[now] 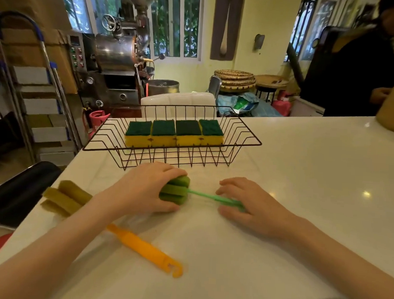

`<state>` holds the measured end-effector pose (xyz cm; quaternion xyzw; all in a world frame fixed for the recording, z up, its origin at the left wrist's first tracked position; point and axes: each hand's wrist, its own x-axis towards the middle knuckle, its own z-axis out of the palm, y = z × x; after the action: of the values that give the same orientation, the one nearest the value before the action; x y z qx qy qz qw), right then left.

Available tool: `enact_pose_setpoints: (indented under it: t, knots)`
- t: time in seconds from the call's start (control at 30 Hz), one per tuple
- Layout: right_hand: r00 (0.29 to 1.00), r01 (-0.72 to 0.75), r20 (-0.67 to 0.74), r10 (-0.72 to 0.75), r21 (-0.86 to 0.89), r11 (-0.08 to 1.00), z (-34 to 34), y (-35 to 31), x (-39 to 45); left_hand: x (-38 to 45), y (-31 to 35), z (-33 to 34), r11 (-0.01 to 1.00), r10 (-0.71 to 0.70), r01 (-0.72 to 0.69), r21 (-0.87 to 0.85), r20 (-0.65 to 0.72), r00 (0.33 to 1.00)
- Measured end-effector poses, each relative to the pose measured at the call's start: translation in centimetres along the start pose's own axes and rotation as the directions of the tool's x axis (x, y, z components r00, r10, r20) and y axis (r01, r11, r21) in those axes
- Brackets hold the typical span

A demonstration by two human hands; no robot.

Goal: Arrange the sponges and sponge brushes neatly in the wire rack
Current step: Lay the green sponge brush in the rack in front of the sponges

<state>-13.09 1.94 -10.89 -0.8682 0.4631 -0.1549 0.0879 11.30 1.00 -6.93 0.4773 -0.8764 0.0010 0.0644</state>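
A: Where are the sponges [174, 133] now?

B: Four of them stand in one row inside the rack [172, 139], in the middle of the frame, a little above centre. Each has the dark green side up and the yellow side toward us. They touch each other, side by side.

A: And the rack itself?

B: It stands on the white surface [303, 167], near the far edge. The front part of it is bare wire.

A: What are the hands doing?

B: The left hand [144, 187] lies on the surface just below the rack. Its grip is closed around the green sponge head of the green brush [175, 192]. The right hand [252, 206] is to the right of centre, and its grip is curled over the thin green handle. If the fingers really press the handle, I cannot tell, because the hand covers it.

A: So the green brush is on the surface?

B: It lies across, between both hands, head to the left, very low over the surface or on it.

A: There is another brush?

B: Yes, the orange brush [144, 248] lies at lower left of centre, partly under the left forearm. Its olive sponge head [65, 197] shows at the left edge of the surface, and its hooked end points toward lower centre. No hand touches it.
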Motion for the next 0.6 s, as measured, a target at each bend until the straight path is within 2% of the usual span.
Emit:
enact_pose_setpoints:
  t: [0.33,0.6]
  knots:
    - [0.998,0.052,-0.016,-0.053,-0.006,0.999,0.1,-0.3,0.0,0.3,-0.4,0.0,1.0,-0.017,0.017,-0.01,0.027,0.999]
    - [1.0,0.001,0.004,-0.001,-0.04,0.999,-3.1,-0.2,2.3,1.6,-0.8,-3.2,0.998,-0.004,0.007,-0.057,0.052,0.999]
